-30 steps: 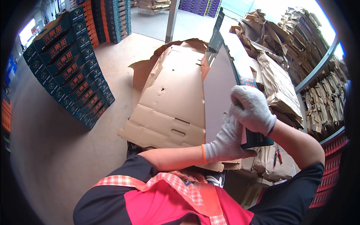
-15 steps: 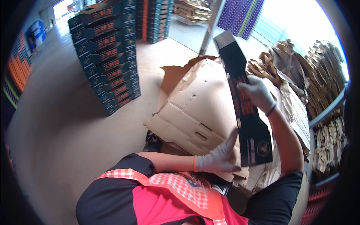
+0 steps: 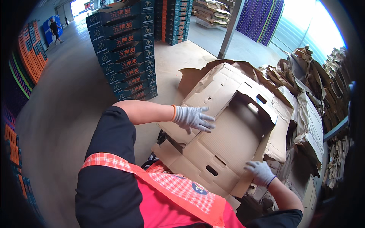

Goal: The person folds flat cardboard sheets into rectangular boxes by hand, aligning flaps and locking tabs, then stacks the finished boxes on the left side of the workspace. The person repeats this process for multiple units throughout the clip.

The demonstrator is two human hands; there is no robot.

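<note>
A partly folded cardboard box (image 3: 232, 133), brown inside, lies in front of me on a pile of flat cardboard sheets (image 3: 213, 89). Its far and right walls stand up; the near panel, with an oval hand hole and a slot, slopes toward my body. My left hand (image 3: 194, 118), in a grey glove, is open with fingers spread at the box's left edge; I cannot tell if it touches. At the near right corner, my gloved right hand (image 3: 260, 173) has its fingers bent over the right side panel, gripping it.
A tall stack of dark green boxes (image 3: 127, 57) stands ahead on the left, with another stack (image 3: 175, 22) behind it. Bundles of folded cardboard (image 3: 308, 114) crowd the right beside a metal rail (image 3: 336, 129). A grey post (image 3: 231, 32) rises beyond the pile. Far left, a person (image 3: 55, 30) walks.
The dark-faced cardboard piece between my hands now lies brown side up as a partly raised box. My left hand moved up and away; my right hand came down to the near right corner.
</note>
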